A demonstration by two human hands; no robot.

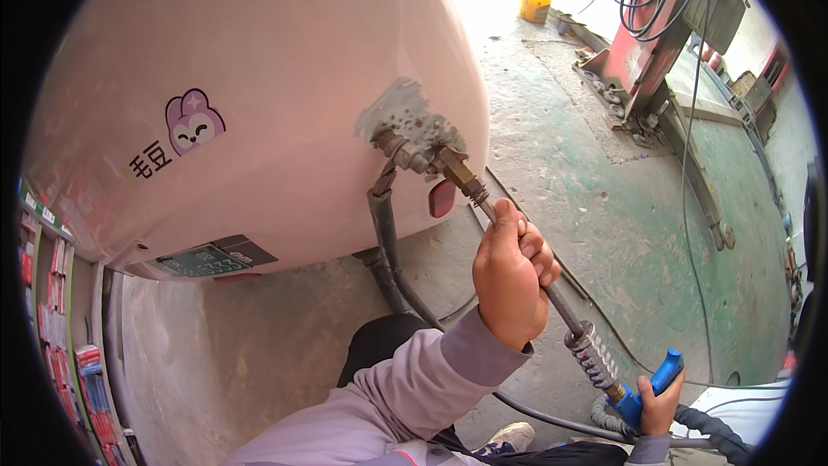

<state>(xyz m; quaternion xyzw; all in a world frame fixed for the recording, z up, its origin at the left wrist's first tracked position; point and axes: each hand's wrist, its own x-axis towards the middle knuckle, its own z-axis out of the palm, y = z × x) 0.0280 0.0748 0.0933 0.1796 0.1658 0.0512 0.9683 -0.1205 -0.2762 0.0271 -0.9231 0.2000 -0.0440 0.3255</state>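
Left hand clamps its fingers round a metal rod, centre frame; right hand grips a blue handle, lower right; pink car, upper left

Worn floor (patchily green)

Pink vehicle body, bearing a pitted grey patch. Metal rod, brass-coloured head at the patch, coil spring toward the other end; left hand wrapped around it. Blue handle, gripped by right hand. Yellow bucket, on floor beyond.
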